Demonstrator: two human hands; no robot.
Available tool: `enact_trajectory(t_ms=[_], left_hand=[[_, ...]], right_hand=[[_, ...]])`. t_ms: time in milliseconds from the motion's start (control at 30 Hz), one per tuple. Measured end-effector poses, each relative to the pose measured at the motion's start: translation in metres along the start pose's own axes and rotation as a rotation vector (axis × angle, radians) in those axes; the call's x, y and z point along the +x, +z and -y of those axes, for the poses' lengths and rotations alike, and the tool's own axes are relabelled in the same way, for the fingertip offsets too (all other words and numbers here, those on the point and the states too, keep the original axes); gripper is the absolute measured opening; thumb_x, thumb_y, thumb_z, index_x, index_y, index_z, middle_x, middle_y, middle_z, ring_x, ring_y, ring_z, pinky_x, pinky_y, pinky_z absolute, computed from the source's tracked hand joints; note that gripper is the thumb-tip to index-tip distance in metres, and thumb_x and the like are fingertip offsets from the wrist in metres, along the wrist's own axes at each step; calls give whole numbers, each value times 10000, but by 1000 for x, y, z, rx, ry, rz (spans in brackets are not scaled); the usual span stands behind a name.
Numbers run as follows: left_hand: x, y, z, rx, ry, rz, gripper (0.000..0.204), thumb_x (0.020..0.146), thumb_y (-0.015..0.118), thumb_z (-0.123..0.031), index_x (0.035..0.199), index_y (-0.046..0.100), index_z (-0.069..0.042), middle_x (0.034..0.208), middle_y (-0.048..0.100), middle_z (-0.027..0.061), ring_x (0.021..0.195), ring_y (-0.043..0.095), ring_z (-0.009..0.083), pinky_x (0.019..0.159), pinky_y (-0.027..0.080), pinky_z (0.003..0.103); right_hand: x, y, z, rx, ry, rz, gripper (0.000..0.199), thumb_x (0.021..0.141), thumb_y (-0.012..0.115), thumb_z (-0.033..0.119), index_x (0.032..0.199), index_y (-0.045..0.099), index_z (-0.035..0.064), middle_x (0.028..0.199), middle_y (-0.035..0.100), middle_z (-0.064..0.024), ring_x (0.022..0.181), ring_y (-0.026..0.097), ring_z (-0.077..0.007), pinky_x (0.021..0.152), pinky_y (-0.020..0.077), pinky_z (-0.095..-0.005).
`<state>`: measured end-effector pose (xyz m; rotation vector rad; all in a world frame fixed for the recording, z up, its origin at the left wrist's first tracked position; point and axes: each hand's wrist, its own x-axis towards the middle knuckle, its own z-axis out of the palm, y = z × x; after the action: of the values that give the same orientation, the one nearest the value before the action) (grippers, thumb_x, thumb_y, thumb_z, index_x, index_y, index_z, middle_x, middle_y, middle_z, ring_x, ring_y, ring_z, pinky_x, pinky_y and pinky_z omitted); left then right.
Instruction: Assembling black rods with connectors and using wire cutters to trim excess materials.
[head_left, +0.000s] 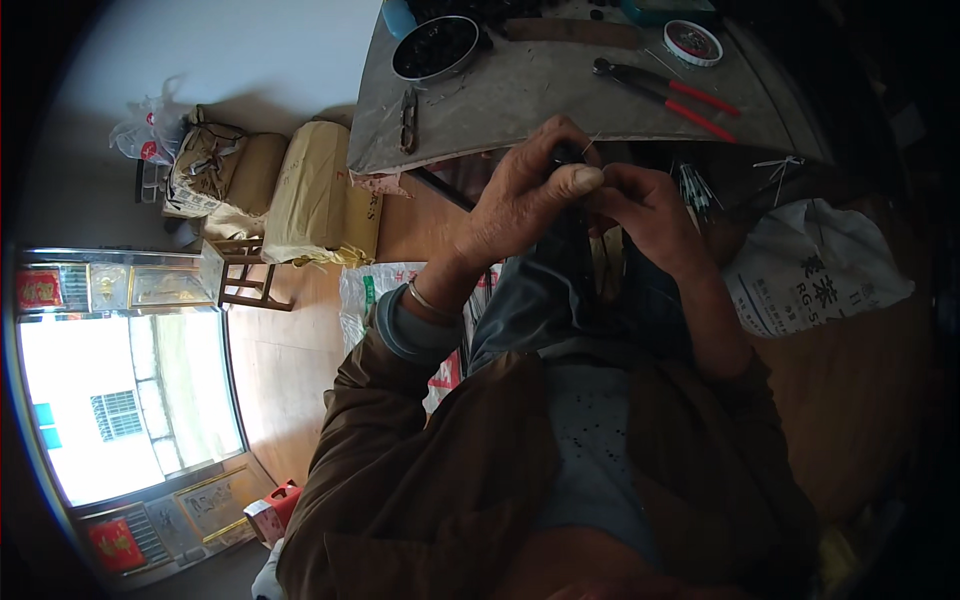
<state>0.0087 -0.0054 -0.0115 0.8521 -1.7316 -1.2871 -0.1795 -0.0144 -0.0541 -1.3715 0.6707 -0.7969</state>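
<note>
My left hand [525, 190] is raised over my lap, just in front of the table's near edge. Its fingers curl round a small dark, rounded piece [568, 155], with the thumb pressed toward it. A thin, needle-like wire [594, 140] sticks up beside those fingers. My right hand [648, 215] meets the left thumb tip from the right, its thumb and fingers pinched together. What sits in that pinch is hidden. On the table lie end-cutting pincers [690, 98] with red handles and dark rusty snips [408, 120].
The grey table [520, 105] carries a round pan [437, 48] of small black pieces and a white round dish [692, 43]. Right of my lap hangs a bundle of thin wires [698, 190] near a white sack [815, 265]. Wrapped packages [310, 190] and a wooden stool [245, 275] stand left.
</note>
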Motion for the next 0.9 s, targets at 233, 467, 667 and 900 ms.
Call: enact_trajectory(t_ms=[233,467,667,900], left_hand=[[2,31,15,-487,114,-68,614,929,328,-660,907,437,-56,889,522,106,749,522,176,611,461,303],[5,37,14,-621,-20,-279,648,981,185,-615,924,503,-53,745,530,42,579,468,109,521,391,242],[7,33,16,-606,6,-412,621,1002,220,-572,882,529,-47,695,513,28,584,458,94,542,385,222],[3,38,1,-427,-75,-588,599,1006,250,-561,851,534,-57,712,513,-9,621,440,63,565,376,213]], right_hand=[[-2,-3,-5,-48,-33,-105,179,951,581,149,966,626,-23,826,642,-42,731,642,-113,676,535,-246],[-1,7,3,59,5,-166,178,954,585,151,969,621,-22,834,631,-5,731,616,-88,696,504,-236],[3,-13,44,-579,248,0,206,915,639,176,1013,634,-5,810,640,-20,775,614,-92,711,491,-230],[15,16,76,-980,-613,-349,418,809,736,285,1100,625,6,1100,609,-99,1017,612,-186,776,524,-303]])
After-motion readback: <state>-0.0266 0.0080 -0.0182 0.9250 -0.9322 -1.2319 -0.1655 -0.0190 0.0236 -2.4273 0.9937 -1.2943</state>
